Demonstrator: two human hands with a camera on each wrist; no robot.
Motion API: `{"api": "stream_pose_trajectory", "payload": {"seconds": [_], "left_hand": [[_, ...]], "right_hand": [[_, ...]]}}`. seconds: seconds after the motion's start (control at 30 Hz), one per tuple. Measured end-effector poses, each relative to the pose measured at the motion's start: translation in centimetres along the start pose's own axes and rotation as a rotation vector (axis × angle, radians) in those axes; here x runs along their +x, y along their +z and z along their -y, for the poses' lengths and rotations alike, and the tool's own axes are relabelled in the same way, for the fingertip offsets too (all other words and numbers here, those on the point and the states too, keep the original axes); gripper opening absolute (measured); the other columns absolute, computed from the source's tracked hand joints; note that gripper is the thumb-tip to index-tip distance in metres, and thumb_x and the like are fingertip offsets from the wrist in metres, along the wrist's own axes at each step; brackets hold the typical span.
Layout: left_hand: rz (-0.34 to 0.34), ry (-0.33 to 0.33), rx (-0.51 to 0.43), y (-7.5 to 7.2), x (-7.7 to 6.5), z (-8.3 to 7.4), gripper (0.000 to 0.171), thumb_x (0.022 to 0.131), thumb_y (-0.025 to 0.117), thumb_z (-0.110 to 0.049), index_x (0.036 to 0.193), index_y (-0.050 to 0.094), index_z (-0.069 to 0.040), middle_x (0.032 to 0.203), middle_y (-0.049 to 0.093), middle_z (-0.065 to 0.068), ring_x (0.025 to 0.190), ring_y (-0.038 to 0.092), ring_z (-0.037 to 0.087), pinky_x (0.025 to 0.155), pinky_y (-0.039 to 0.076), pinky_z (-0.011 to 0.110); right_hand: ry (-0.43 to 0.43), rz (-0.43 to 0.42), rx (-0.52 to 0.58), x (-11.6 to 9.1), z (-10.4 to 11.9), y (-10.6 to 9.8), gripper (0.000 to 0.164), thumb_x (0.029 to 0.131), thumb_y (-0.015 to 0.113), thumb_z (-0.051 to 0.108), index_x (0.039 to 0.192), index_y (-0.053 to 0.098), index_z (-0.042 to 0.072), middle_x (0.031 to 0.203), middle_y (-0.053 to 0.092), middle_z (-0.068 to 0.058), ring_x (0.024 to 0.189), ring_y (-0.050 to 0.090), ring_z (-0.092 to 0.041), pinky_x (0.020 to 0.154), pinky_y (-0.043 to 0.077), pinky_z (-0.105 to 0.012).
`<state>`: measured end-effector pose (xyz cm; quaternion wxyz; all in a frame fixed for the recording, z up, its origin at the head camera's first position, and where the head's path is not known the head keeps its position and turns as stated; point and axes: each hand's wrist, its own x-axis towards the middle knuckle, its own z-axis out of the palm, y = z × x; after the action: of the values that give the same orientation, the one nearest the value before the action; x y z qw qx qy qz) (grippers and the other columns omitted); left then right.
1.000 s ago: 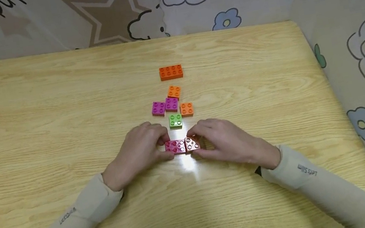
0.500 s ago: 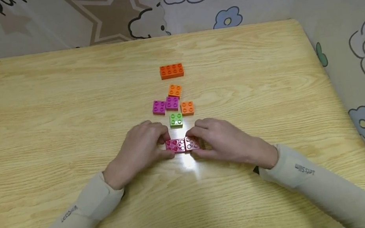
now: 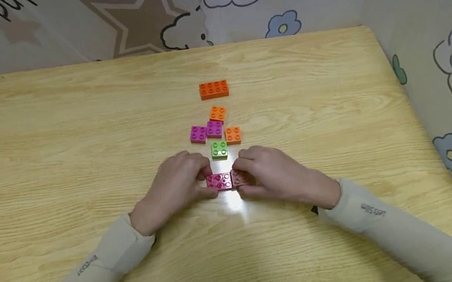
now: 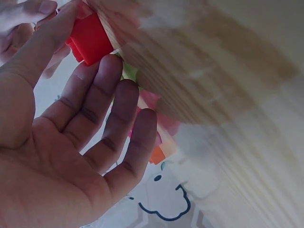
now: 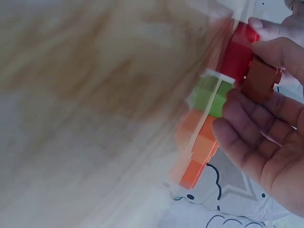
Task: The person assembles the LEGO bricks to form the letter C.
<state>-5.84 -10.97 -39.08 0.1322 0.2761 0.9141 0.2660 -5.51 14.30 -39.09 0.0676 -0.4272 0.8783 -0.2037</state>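
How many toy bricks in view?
8: red brick in the left hand, brown brick in the right hand; beyond them, green brick, two purple bricks, two small orange bricks and, farthest, the long orange brick. Hands could hide more.

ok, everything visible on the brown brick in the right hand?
The brown brick is small, smooth and plastic-looking, with round studs on top. The right hand pinches it, studs up, and covers part of it, so the full stud count is hidden. It is at the right end of the crimson brick and, in the right wrist view, appears to sit higher; whether the two are joined, I can't tell.
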Motion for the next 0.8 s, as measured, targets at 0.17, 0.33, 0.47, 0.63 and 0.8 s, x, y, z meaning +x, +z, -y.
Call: {"api": "stream_pose_trajectory", "payload": {"seconds": [0.17, 0.33, 0.47, 0.63, 0.8], "left_hand": [[0.009, -0.013, 0.017, 0.1, 0.1, -0.2, 0.036, 0.076, 0.102, -0.025, 0.083, 0.070, -0.013, 0.073, 0.058, -0.005, 0.074, 0.053, 0.018, 0.069, 0.046, 0.037], [0.007, -0.010, 0.018, 0.2, 0.2, -0.2, 0.036, 0.076, 0.102, -0.026, 0.083, 0.069, -0.013, 0.072, 0.056, -0.006, 0.075, 0.051, 0.019, 0.069, 0.044, 0.037], [-0.002, -0.008, 0.015, 0.2, 0.2, -0.2, 0.036, 0.076, 0.102, -0.026, 0.082, 0.069, -0.013, 0.073, 0.057, -0.005, 0.076, 0.052, 0.019, 0.069, 0.045, 0.038], [0.009, -0.016, 0.021, -0.1, 0.1, -0.2, 0.037, 0.075, 0.103, -0.026, 0.082, 0.069, -0.013, 0.073, 0.059, -0.005, 0.077, 0.054, 0.019, 0.070, 0.047, 0.038], [0.015, -0.011, 0.018, -0.1, 0.1, -0.3, 0.036, 0.075, 0.103, -0.026, 0.084, 0.071, -0.012, 0.073, 0.059, -0.004, 0.076, 0.054, 0.019, 0.070, 0.047, 0.038]], "right_hand": [[-0.019, 0.007, -0.024, 0.0, -0.2, -0.1, 0.033, 0.090, 0.089, 0.021, 0.111, 0.075, 0.000, 0.093, 0.066, -0.003, 0.082, 0.061, -0.018, 0.075, 0.057, -0.032], [-0.050, 0.003, -0.060, 0.3, -0.2, -0.4, 0.025, 0.089, 0.089, 0.020, 0.100, 0.073, 0.003, 0.084, 0.058, 0.002, 0.074, 0.054, -0.015, 0.067, 0.052, -0.030], [-0.058, 0.005, -0.075, 0.6, -0.1, -0.6, 0.023, 0.088, 0.089, 0.018, 0.091, 0.069, 0.007, 0.080, 0.054, 0.003, 0.071, 0.051, -0.016, 0.064, 0.050, -0.031], [-0.074, 0.012, -0.081, 0.9, 0.1, -0.6, 0.025, 0.087, 0.090, 0.018, 0.086, 0.066, 0.010, 0.078, 0.055, 0.003, 0.070, 0.052, -0.016, 0.064, 0.050, -0.031], [-0.085, 0.004, -0.076, 1.0, 0.1, -0.5, 0.024, 0.087, 0.090, 0.017, 0.084, 0.067, 0.010, 0.076, 0.056, 0.004, 0.068, 0.054, -0.015, 0.063, 0.051, -0.031]]}}
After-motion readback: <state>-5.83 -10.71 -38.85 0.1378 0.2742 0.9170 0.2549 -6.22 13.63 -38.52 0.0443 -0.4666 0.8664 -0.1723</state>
